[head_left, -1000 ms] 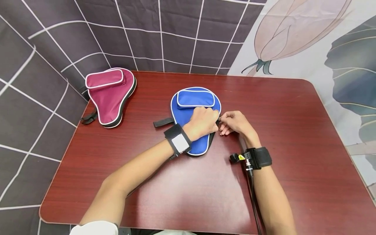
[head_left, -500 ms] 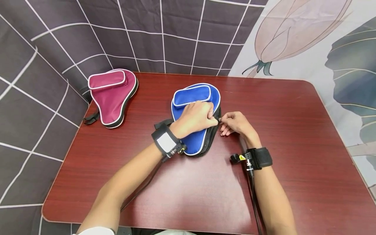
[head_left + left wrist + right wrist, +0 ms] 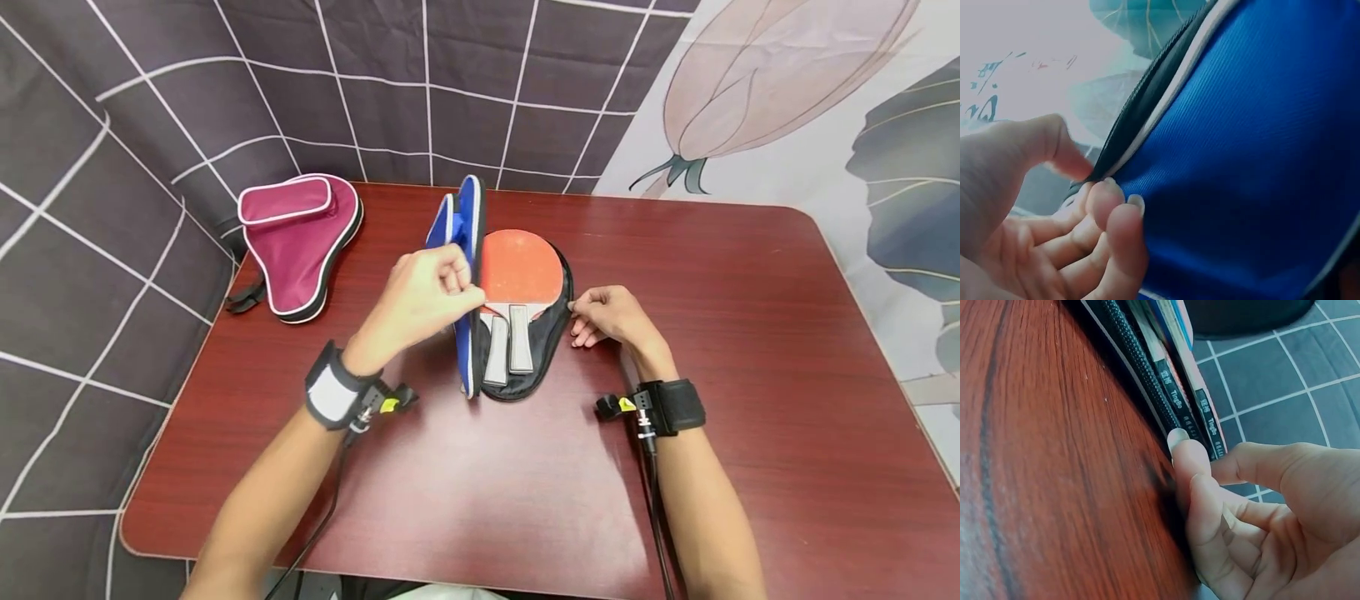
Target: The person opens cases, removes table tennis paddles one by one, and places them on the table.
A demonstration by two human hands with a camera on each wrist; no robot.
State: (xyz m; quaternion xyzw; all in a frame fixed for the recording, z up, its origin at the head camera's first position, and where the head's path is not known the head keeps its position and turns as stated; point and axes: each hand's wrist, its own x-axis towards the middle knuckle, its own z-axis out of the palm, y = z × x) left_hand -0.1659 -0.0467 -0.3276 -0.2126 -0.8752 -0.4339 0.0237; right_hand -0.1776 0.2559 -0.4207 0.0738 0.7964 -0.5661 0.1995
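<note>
A blue table tennis bat case (image 3: 470, 225) stands unzipped on the table, its front cover lifted nearly upright. My left hand (image 3: 416, 300) pinches the cover's edge between thumb and fingers; in the left wrist view the blue fabric (image 3: 1247, 137) hangs beside the fingertips. Inside the case's black bottom half (image 3: 551, 337) lie two table tennis bats, the upper one with an orange-red face (image 3: 521, 267). Their pale handles (image 3: 521, 337) point toward me. My right hand (image 3: 611, 321) pinches the bottom half's right rim; in the right wrist view the zip (image 3: 1132, 356) and bat edges (image 3: 1207, 419) show.
A dark pink bat case (image 3: 300, 242) with white piping lies at the table's back left, its black strap (image 3: 246, 298) near the left edge. The red-brown wooden table (image 3: 480, 483) meets a dark checked cloth (image 3: 390, 108) behind. Cables trail from both wrists.
My left hand has moved left, swinging the blue cover up from flat to nearly upright. The bats inside have come into view. My right hand has stayed at the right rim.
</note>
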